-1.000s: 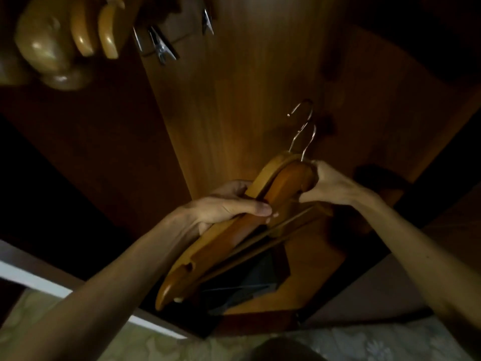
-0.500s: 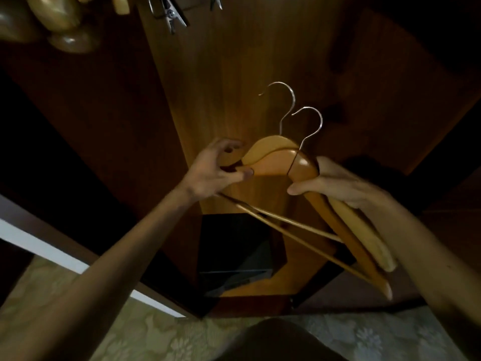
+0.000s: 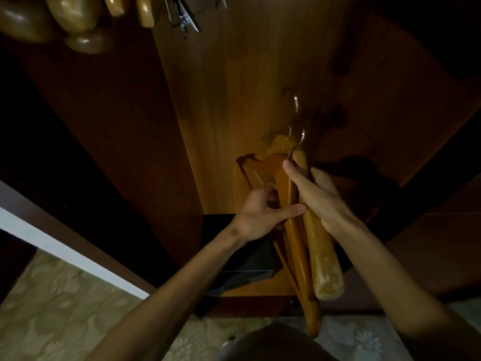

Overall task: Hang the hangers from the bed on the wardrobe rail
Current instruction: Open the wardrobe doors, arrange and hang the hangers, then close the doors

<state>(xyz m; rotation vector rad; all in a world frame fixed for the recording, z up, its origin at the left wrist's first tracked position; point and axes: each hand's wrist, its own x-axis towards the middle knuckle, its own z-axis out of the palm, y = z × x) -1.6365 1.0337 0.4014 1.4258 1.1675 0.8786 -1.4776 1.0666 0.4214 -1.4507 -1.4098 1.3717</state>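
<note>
Two wooden hangers with metal hooks are held together inside the open wardrobe, turned edge-on with their lower ends toward me. My left hand grips the darker hanger from the left, thumb across it. My right hand is shut on the paler hanger just below its neck. Both hooks point up toward the wardrobe's back panel. The rail itself is out of sight.
Several wooden hangers and metal clip hangers dangle at the top left. A dark box lies on the wardrobe floor. A white-edged door frame runs at the left; patterned floor lies below.
The hangers have swung from face-on to edge-on, their long ends now pointing down toward me. My left hand moved from the hanger's shoulder to a grip lower down.
</note>
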